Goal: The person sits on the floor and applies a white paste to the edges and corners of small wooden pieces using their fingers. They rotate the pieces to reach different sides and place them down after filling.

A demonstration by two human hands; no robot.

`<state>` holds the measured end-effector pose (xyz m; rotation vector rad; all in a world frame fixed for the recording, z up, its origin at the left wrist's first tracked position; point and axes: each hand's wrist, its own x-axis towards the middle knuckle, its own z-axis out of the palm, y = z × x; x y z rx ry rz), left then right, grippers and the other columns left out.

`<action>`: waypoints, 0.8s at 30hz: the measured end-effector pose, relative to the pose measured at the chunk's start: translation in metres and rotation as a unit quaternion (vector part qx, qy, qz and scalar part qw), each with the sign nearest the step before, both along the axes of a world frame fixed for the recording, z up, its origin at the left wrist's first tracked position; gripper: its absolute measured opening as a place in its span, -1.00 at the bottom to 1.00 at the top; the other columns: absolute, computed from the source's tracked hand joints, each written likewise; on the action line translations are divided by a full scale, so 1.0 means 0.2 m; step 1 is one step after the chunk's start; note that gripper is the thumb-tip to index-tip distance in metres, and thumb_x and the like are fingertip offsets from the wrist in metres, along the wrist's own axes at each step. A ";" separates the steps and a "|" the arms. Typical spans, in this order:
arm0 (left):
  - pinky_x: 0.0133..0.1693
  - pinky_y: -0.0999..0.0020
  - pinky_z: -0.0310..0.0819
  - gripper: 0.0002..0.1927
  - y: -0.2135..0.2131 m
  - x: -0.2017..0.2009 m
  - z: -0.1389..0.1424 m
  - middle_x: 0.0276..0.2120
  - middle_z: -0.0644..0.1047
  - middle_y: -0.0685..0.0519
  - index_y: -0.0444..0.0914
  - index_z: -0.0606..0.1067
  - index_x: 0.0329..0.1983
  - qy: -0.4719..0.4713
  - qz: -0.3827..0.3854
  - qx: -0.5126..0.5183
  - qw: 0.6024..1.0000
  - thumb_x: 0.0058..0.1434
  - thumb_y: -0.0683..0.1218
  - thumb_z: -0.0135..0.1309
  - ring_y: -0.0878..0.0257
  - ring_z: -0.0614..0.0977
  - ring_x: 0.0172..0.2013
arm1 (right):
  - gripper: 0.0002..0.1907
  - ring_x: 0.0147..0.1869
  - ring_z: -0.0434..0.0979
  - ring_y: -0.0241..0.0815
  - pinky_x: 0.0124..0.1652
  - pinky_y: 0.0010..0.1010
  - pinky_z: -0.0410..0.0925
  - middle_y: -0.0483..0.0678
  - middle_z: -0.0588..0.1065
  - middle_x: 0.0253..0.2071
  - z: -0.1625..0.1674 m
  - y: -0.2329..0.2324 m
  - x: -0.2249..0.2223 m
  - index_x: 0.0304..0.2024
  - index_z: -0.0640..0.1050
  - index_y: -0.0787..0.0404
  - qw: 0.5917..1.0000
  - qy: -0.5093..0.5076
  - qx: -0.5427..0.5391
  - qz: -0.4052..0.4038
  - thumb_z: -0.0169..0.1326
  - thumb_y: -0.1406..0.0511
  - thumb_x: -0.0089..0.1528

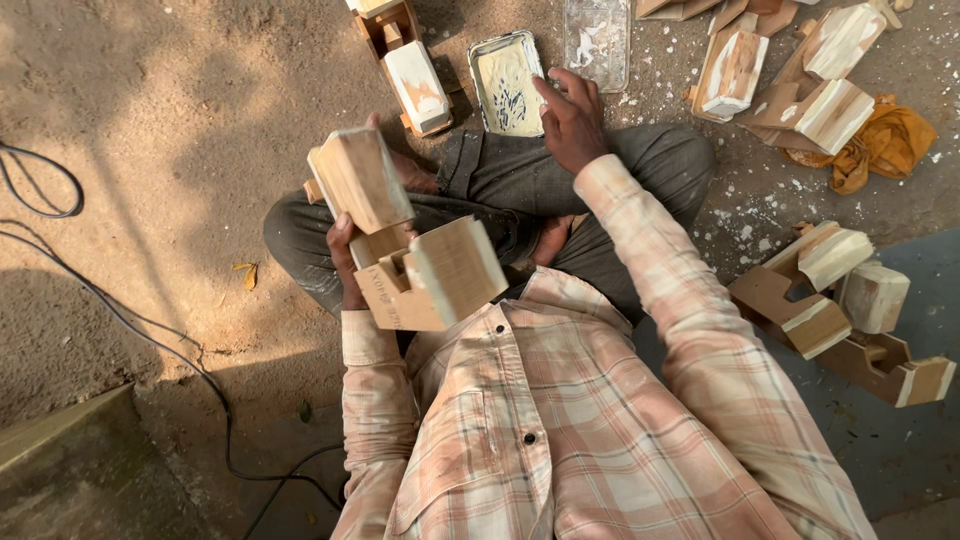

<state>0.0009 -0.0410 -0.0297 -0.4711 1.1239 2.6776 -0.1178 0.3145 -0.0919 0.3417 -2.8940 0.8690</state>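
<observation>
I sit cross-legged on the ground. My left hand [345, 255] grips a bare wooden piece [405, 240] made of joined blocks, held up in front of my chest. My right hand [572, 118] reaches forward, its fingertips at the edge of a small rectangular tray of pale putty [505, 85] lying on the ground past my knees. Nothing solid shows in that hand; its fingers are slightly curled over the tray's rim.
A clear plastic tray [597, 40] lies beside the putty tray. Putty-coated wooden pieces [415, 80] stand ahead and at the upper right [815, 90], next to an orange cloth [885, 145]. More wooden pieces [840, 310] lie at my right. A black cable [120, 320] crosses the left ground.
</observation>
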 end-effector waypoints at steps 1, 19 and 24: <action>-0.25 0.18 0.66 -0.10 -0.01 0.01 -0.04 -0.07 0.47 -0.27 -0.43 0.22 0.37 -0.013 0.006 0.026 1.000 0.24 0.32 0.10 0.02 0.63 -0.23 | -0.48 0.41 0.24 0.12 0.32 0.02 0.16 0.10 0.33 0.37 -0.04 -0.01 -0.02 0.32 0.54 0.10 1.000 -0.003 0.023 -0.007 0.07 0.46 0.30; -0.21 0.11 0.69 -0.12 0.00 -0.11 -0.08 -0.14 0.52 -0.24 -0.39 0.27 0.32 -0.166 -0.019 0.074 0.983 0.15 0.31 0.13 0.01 0.66 -0.23 | -0.43 0.60 -0.10 0.19 0.30 0.22 -0.08 0.13 -0.01 0.58 -0.23 -0.13 -0.39 0.27 0.57 0.02 0.986 -0.001 0.168 -0.009 0.06 0.51 0.22; -0.24 0.14 0.69 -0.09 0.00 -0.12 -0.05 -0.12 0.52 -0.26 -0.45 0.27 0.30 -0.183 -0.033 0.058 0.981 0.14 0.30 0.19 0.01 0.67 -0.21 | -0.39 0.60 -0.12 0.21 0.30 0.22 -0.08 0.13 -0.04 0.57 -0.25 -0.13 -0.42 0.28 0.56 0.03 0.984 -0.002 0.177 -0.004 0.08 0.50 0.18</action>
